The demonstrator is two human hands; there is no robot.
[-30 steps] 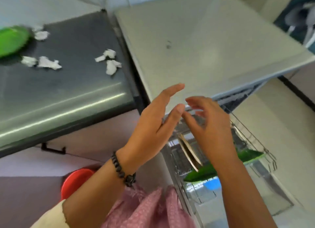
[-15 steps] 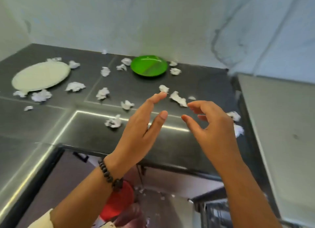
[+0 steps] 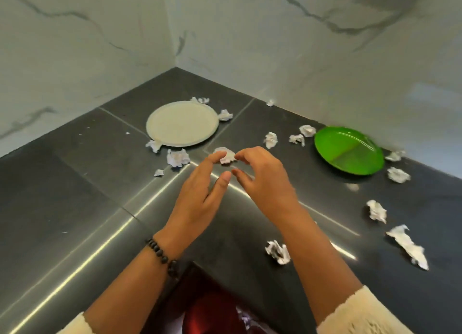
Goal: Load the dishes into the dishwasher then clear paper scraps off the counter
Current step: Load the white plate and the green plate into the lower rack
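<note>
Round white plate [image 3: 182, 123] flat on counter [image 3: 75, 196]

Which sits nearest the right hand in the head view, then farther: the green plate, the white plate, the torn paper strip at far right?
From the right hand:
1. White plate, up and left.
2. Green plate, to the right by the wall.
3. Torn paper strip, far right, near the counter edge.

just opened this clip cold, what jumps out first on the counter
Two bare hands, left hand and right hand, hover mid-counter with fingertips nearly meeting beside a crumpled paper scrap. Behind lie a white plate near the corner and a bright green plate at the right wall.
</note>
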